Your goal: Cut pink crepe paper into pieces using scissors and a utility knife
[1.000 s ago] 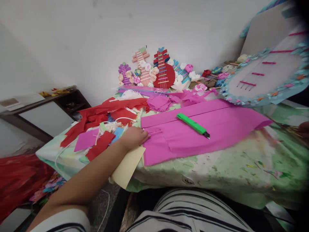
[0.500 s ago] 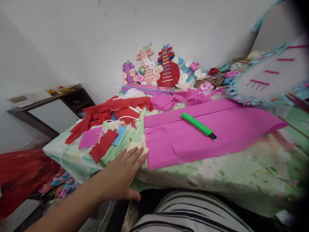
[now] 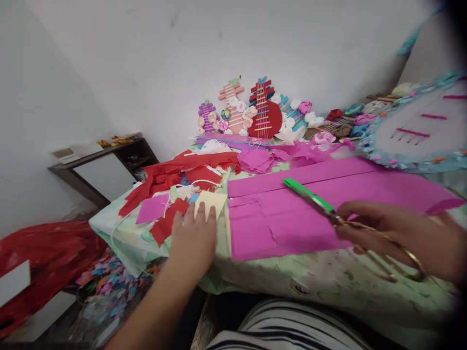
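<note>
My left hand lies palm down with fingers spread, its fingertips over a cream paper square and close to a red paper piece. My right hand grips a pair of scissors with gold handles, the blades pointing forward and left. Under the blades, a green box cutter rests on a large folded sheet of magenta paper; the scissors partly cover the cutter. Small magenta and blue scraps lie left of the cream square.
Decorated guitar-shaped crafts lean against the back wall. Torn red paper and crumpled magenta paper lie behind. A large craft edged in light blue stands at right. A low cabinet is beyond the table's left edge.
My right hand has come in from the right with the scissors, over the magenta sheet. The cream square now shows more fully, moved up, and covers most of the blue scrap. The view has shifted left.
</note>
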